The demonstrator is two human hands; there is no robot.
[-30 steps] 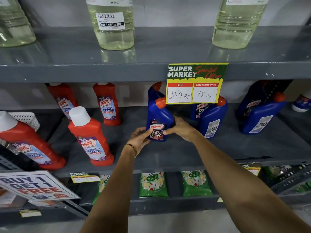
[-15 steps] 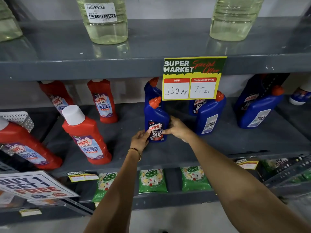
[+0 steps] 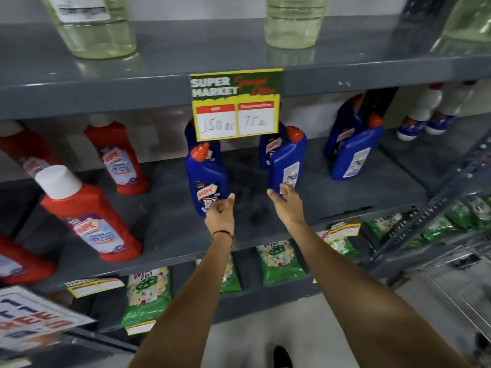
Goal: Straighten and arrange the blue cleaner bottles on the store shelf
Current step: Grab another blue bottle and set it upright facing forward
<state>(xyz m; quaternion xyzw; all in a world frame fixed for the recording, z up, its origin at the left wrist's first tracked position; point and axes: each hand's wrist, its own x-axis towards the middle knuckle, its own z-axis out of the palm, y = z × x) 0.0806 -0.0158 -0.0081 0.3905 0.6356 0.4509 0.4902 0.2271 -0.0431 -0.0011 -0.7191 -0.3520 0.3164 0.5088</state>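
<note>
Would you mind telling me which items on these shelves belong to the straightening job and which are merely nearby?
Part of the job:
- front-left blue bottle, touched by the left hand
- middle blue bottle, reached by the right hand
- right-hand blue bottles

Merely nearby:
- red bottles
- price sign
- clear bottles above
- green packets below

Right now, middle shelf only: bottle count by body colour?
Blue bottles: 6 (one partly behind the price sign)
Red bottles: 4
White bottles: 2
Total: 12
</note>
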